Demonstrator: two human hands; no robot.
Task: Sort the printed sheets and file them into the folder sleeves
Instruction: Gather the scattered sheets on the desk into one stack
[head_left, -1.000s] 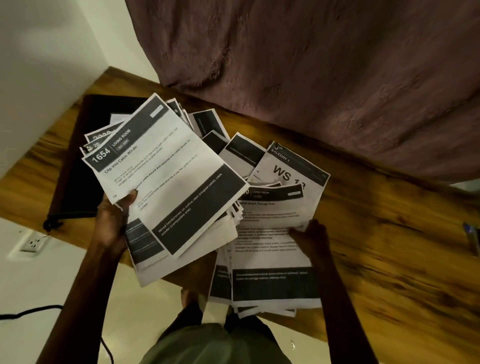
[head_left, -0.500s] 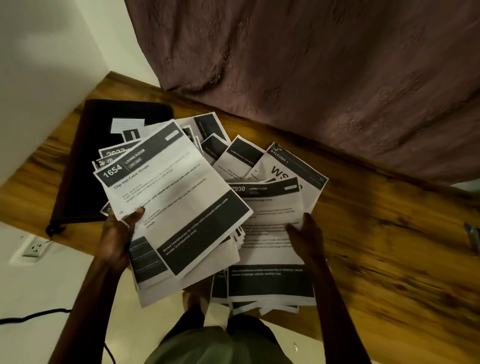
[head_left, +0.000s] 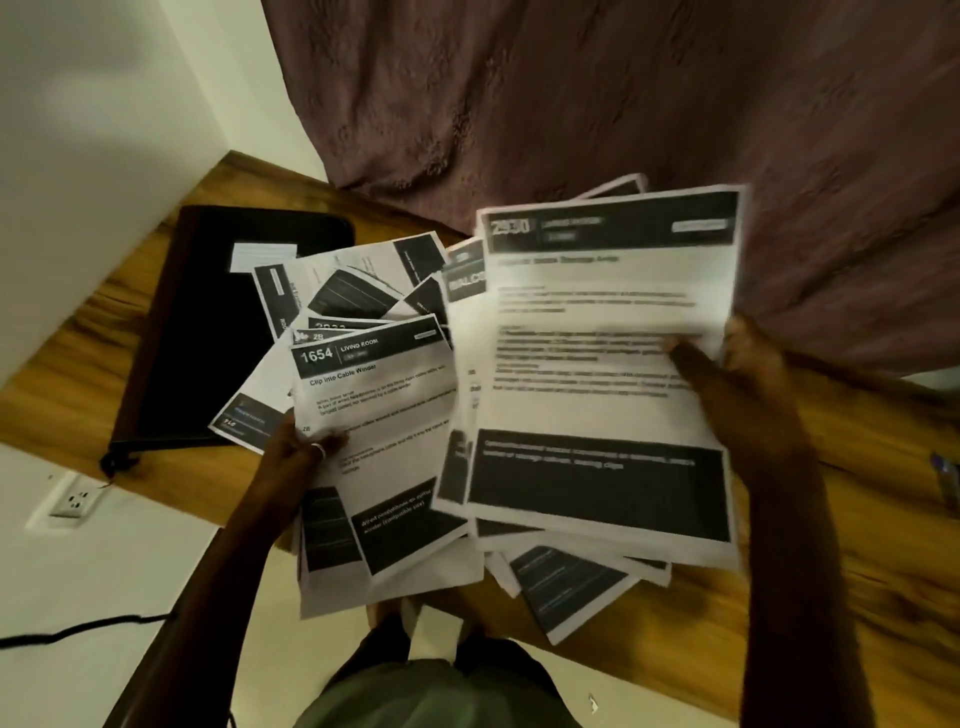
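Note:
My left hand (head_left: 301, 454) grips a fanned stack of printed sheets; the top one (head_left: 374, 415) reads "1654 Living Room, Clip into Cable Winder". My right hand (head_left: 737, 379) holds a second stack by its right edge, raised above the table; its top sheet (head_left: 602, 332) is headed "2930" and is blurred. More sheets (head_left: 358, 291) lie spread behind the left stack, partly over the closed black folder (head_left: 218, 322) at the table's left end. The folder carries a small white label (head_left: 262, 257).
A wooden table (head_left: 831, 545) runs diagonally under the papers, with a dark curtain (head_left: 623, 104) behind it. A small blue object (head_left: 948, 480) lies at the right edge. A wall socket (head_left: 75, 501) and black cable (head_left: 78, 631) sit low on the left.
My right hand lifted the "2930" stack off the table, up and to the right. The left stack turned more upright, uncovering more of the folder and the sheets behind.

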